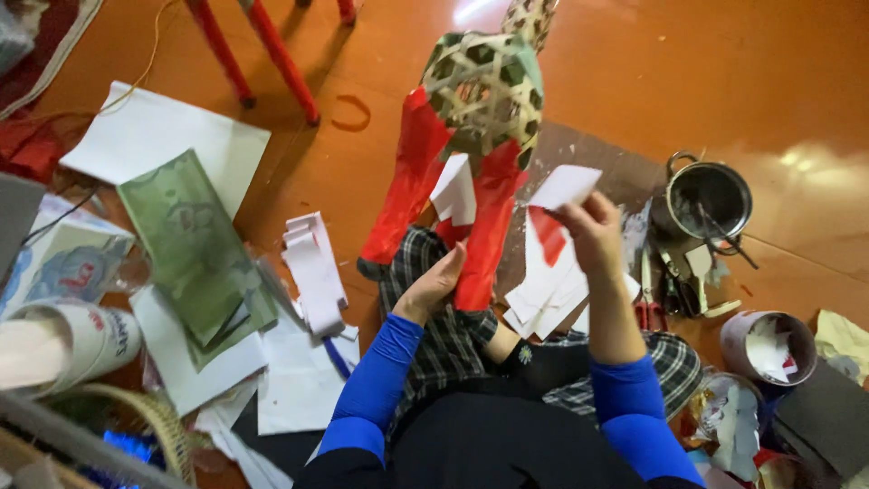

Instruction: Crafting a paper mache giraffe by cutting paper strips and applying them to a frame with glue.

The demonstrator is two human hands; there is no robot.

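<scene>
Left hand [436, 282] grips the red-papered bamboo frame [480, 100], right hand [593, 231] at 3 o'clock pinches a white paper piece [563, 186]; slack grip risks crooked, wrinkled pasting.

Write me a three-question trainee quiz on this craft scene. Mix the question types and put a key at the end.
1. True or false: the right hand holds a white paper piece up beside the woven bamboo frame.
2. What colour is the paper covering the frame's lower part? A) blue B) red C) yellow
3. Fill in: to the right on the floor stands a metal ____ with a handle.

Key
1. True. The left hand steadies the frame from below.
2. B
3. pot
</scene>
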